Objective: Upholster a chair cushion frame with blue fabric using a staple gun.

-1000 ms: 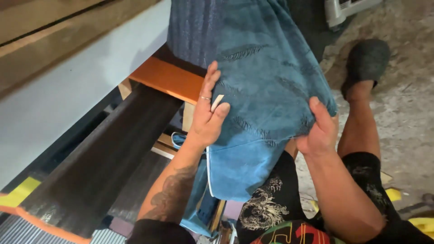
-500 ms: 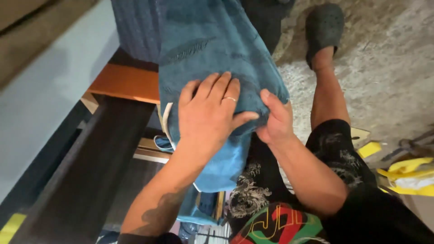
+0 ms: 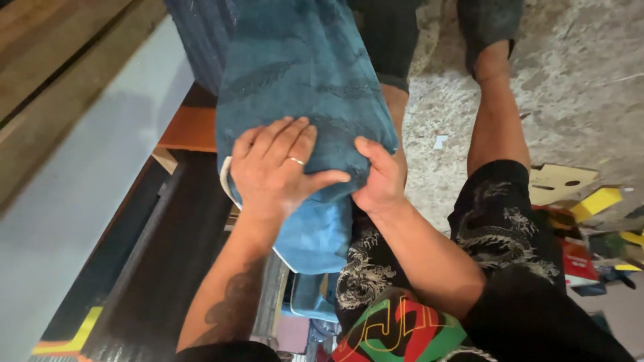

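Left hand [image 3: 278,167] lying flat, fingers spread, pressing on blue towel [image 3: 302,87]. Right hand [image 3: 377,181] gripping towel's right edge, thumb on top.

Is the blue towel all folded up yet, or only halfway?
Partly. The blue towel already lies doubled in layers. The left hand presses flat on top while the right hand pinches its side. The lower end hangs loose and unfolded off the orange ledge.
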